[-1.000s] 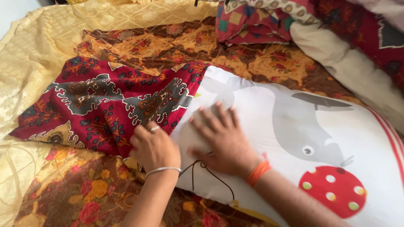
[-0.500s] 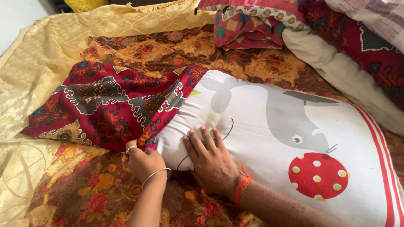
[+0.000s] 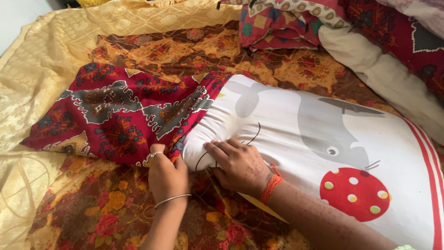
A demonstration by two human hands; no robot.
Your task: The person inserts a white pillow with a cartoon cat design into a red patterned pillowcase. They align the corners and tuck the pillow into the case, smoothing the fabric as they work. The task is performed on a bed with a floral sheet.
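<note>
The bed [image 3: 41,78] carried everything, spread with a gold sheet and a brown floral cover. On it the white pillow [image 3: 296,139], printed with a grey animal and a red spotted ball, lay lengthwise, its left end tucked into the mouth of the red patterned pillowcase [image 3: 111,111]; the rest of the case lay flat and empty to the left, so only that end was covered. Your right hand [image 3: 238,162] lay on the pillow's near corner, fingers partly curled and pressing the stuffing down where it met the case. Your left hand [image 3: 166,173] was closed, its grip pinched tight on the case's open hem, just beside the right hand.
</note>
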